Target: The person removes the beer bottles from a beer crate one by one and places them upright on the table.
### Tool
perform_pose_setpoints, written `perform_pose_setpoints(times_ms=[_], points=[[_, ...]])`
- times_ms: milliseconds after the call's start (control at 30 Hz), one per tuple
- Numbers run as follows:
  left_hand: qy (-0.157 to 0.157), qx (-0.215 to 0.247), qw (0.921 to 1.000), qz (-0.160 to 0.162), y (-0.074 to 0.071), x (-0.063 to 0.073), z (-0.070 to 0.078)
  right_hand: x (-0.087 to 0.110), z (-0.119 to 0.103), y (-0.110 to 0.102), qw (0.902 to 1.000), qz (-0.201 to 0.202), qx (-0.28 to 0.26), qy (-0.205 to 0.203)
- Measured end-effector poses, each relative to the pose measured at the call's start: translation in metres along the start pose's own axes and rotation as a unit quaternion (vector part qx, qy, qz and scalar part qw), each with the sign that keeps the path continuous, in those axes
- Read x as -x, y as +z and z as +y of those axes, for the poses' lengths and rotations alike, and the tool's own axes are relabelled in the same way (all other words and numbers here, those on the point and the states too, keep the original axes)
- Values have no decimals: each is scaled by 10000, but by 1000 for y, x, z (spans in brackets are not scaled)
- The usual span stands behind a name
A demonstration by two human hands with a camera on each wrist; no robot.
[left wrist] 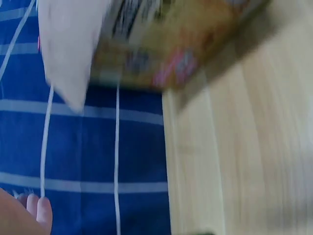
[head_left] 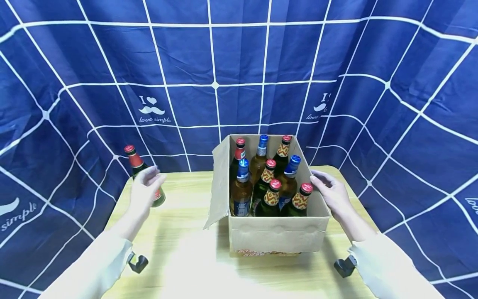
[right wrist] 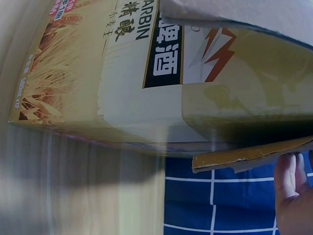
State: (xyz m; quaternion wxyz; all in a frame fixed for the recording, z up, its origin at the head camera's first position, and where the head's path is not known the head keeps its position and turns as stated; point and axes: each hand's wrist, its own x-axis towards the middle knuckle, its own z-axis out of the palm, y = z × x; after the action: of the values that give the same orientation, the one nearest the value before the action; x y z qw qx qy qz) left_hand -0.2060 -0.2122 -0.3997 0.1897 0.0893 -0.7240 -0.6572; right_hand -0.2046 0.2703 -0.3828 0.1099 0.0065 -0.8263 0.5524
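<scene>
In the head view, my left hand (head_left: 143, 187) overlaps a dark green bottle (head_left: 135, 161) with a red cap at the table's left side, hiding its middle. That hand's fingers (left wrist: 43, 211) are loosely bent, with no bottle among them in the left wrist view. A cardboard beer box (head_left: 276, 232) stands open at the top, packed with several capped bottles, some brown with blue caps (head_left: 243, 170), others green with red caps (head_left: 274, 185). My right hand (head_left: 332, 189) holds the box's right edge. In the right wrist view its fingertips (right wrist: 284, 171) lie at a cardboard flap's edge (right wrist: 244, 155).
The light wooden table (head_left: 186, 232) carries the box and the lone bottle. A cardboard flap (head_left: 219, 182) hangs outward on the box's left side. Blue curtain (head_left: 239, 54) with white lines encloses the table at the back and both sides.
</scene>
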Motion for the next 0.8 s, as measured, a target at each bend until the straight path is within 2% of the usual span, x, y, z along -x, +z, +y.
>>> perform_pose_setpoints(times_ms=[100, 200, 333, 467, 667, 800], points=[[203, 254, 9970, -703, 19, 14, 12, 0, 0, -1, 10000, -23, 13, 43], [481, 384, 9877, -1437, 38, 23, 28, 0, 0, -1, 9999, -32, 48, 83], [861, 413, 9658, -2410, 63, 33, 51, 0, 1, -1, 10000, -38, 15, 78], [1141, 313, 9432, -3104, 85, 38, 68, 0, 1, 0, 10000, -53, -62, 23], [1102, 419, 9063, -4058, 121, 39, 77, 0, 2, 1, 9993, -57, -355, -81], [1067, 335, 8853, -4513, 144, 38, 80, -1, 2, 1, 9990, -67, -420, -110]])
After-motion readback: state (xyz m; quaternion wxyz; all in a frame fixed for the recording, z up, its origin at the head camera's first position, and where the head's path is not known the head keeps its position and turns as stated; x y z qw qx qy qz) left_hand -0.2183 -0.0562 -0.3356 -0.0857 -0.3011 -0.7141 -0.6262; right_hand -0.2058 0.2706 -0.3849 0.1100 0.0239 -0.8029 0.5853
